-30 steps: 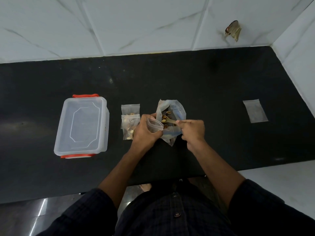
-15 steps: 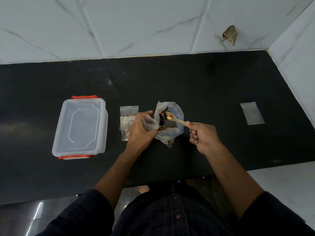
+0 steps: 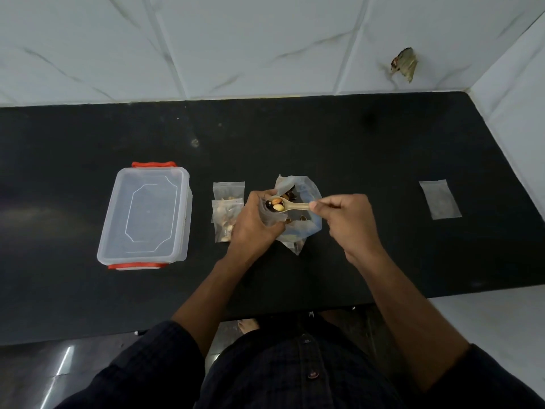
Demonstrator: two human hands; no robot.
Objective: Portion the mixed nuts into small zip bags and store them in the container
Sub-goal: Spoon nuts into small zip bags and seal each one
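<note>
**A spoon of nuts at the mouth of the bag**

Our left hand [image 3: 250, 222] held a small zip bag [image 3: 269, 218] upright, its grip curled round the soft clear plastic so the mouth stayed open. Our right hand [image 3: 346, 219] pinched the pale spoon [image 3: 290, 205] by its handle and kept it level, so the smooth oval nuts [image 3: 275, 203] did not roll off. The big bag [image 3: 300, 231] lay crumpled just behind. Two filled bags [image 3: 227, 214] waited beside the lidded container [image 3: 146, 214] on the black table [image 3: 368, 160].

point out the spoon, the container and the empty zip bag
spoon [image 3: 296, 206], head view, on its handle
container [image 3: 147, 214], head view, on its lid
empty zip bag [image 3: 440, 199], head view, on its middle
</note>
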